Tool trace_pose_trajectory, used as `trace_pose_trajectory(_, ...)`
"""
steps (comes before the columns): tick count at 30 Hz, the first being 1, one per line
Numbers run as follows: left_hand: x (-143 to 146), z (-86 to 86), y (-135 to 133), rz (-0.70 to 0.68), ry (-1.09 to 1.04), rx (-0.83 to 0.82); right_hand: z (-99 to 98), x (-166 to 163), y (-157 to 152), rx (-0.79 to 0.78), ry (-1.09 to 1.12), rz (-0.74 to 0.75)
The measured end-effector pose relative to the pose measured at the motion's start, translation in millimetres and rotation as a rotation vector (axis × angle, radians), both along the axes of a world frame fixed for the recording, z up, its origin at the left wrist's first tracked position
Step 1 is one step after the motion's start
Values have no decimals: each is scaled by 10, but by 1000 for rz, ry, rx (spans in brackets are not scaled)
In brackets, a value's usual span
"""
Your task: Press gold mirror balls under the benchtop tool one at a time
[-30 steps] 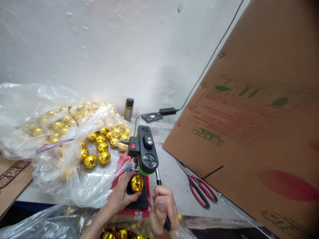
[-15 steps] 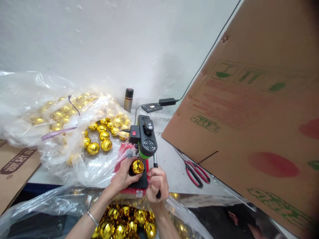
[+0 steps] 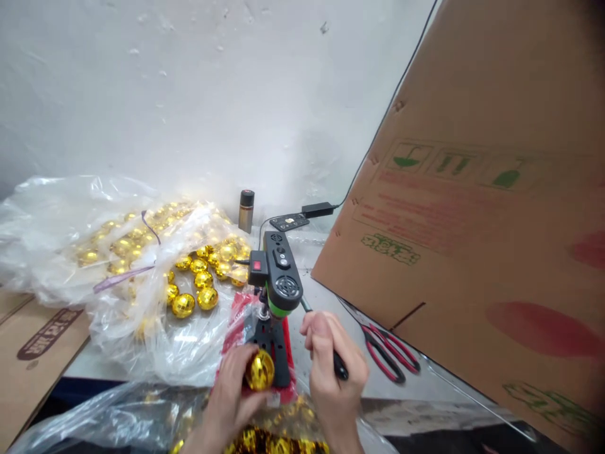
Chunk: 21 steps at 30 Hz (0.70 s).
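Note:
A small bench drill press (image 3: pixel 282 277), black with a green band, stands on the table over its slotted black base (image 3: pixel 280 359). My left hand (image 3: pixel 230 388) is closed around a shiny gold mirrored ball (image 3: pixel 260 371), near the front edge of that base and clear of the drill head. My right hand (image 3: pixel 334 362) grips the black-ended lever (image 3: pixel 339 366) at the press's right side. Below my hands lie more gold balls (image 3: pixel 278 441) in a clear plastic bag (image 3: pixel 118 416), partly covered by my wrists.
Left of the press, a clear bag (image 3: pixel 61 214) spills several gold balls (image 3: pixel 183 305). Red-handled scissors (image 3: pixel 390 353) lie to the right, beside a big cardboard box (image 3: pixel 454 252). A spray can (image 3: pixel 246 211), a black power adapter (image 3: pixel 317 209) and a dark patterned slab (image 3: pixel 289 222) sit behind.
My left hand has drawn the gold ball back toward me from under the drill head. The lever has swung up and outward to the right with my right hand. The view has shifted slightly.

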<state>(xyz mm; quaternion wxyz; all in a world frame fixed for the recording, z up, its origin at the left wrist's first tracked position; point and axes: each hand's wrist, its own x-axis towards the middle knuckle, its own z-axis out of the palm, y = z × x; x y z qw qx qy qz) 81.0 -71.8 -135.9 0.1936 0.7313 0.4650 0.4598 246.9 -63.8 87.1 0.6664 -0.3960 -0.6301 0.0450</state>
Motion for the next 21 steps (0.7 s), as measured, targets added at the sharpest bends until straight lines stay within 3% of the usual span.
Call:
trace_pose_trajectory(2,-150,-99,-150,-17,132,104,-112,-7,12,35,-19,-2)
trace_pose_trajectory(4,-327,-42,-121,1,239,148,-229,-9,18,65,-40,-6)
trace_pose_trajectory(6,-499,164,110,124,299,155,-313,-7,15,72,-48,-4)
trace_pose_trajectory(8,-640,426,481,352,314,129,-361,-1,9,74,-44,4)
trace_pose_trajectory(10,-736,635,878,452,403,40,-384,5,5,89,-48,15)
trace_pose_trajectory(12,-784,738,1193,414,481,-53,-390,13,8,107,-68,21)
trace_pose_trajectory(15,-804,756,1425,315,498,-84,-367,21,17,129,-102,15)
trace_pose_trajectory(21,-851,878,1300,265,388,-100,-218,19,5,126,-106,6)
